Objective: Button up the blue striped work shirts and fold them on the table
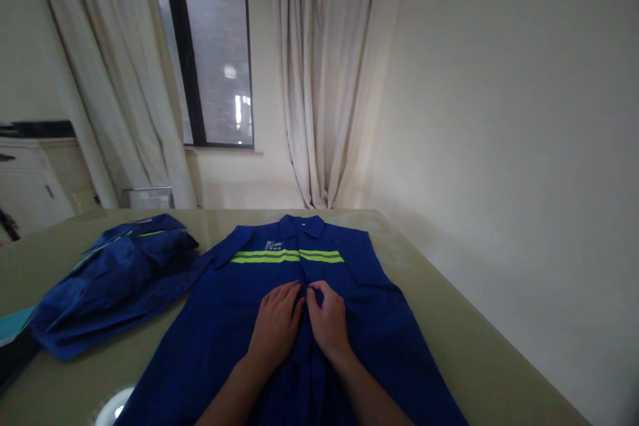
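Observation:
A blue work jacket (pixel 229 306) lies spread on the table, collar at the far end, with a yellow-green reflective stripe across its chest and a small pale logo on the left side. Both hands are at its front placket, below the stripe. My left hand (pixel 279 319) has its fingers bent and pressed together on the placket edge. Close beside it, my right hand (pixel 328 319) pinches the placket's other edge between thumb and forefinger. Whether a button or other fastener lies between the fingertips is hidden.
A crumpled blue garment (pixel 130 279) with similar stripes lies on the green table (pixel 399 253) to the left. A teal item (pixel 14 325) and a round white object (pixel 114 407) are near the left front. The wall (pixel 524 146) runs along the right side.

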Motion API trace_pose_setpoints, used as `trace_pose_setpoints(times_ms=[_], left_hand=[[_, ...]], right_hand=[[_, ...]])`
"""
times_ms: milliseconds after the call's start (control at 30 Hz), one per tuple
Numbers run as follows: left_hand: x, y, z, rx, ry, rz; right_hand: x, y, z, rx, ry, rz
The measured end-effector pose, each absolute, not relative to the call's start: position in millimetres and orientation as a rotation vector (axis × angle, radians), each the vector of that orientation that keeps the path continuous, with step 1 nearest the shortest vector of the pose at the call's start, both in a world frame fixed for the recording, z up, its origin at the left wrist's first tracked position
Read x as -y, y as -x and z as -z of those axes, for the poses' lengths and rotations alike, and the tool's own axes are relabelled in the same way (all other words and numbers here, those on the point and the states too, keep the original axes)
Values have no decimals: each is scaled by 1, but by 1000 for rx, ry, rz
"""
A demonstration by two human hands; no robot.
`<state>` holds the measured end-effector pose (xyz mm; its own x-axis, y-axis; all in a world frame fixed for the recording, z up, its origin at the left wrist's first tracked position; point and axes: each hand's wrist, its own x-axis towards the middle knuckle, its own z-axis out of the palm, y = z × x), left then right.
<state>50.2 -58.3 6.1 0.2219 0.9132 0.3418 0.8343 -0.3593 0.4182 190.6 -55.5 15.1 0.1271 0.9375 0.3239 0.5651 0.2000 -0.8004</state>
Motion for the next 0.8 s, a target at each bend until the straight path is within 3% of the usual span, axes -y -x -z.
trace_pose_setpoints(times_ms=[333,800], left_hand=[[53,-47,-8,-1637,-2323,-732],[45,-46,-5,-1566,-2071,-871]], right_hand=[[58,-194,-18,1634,1476,-542],[64,-191,-19,1992,1619,-232]])
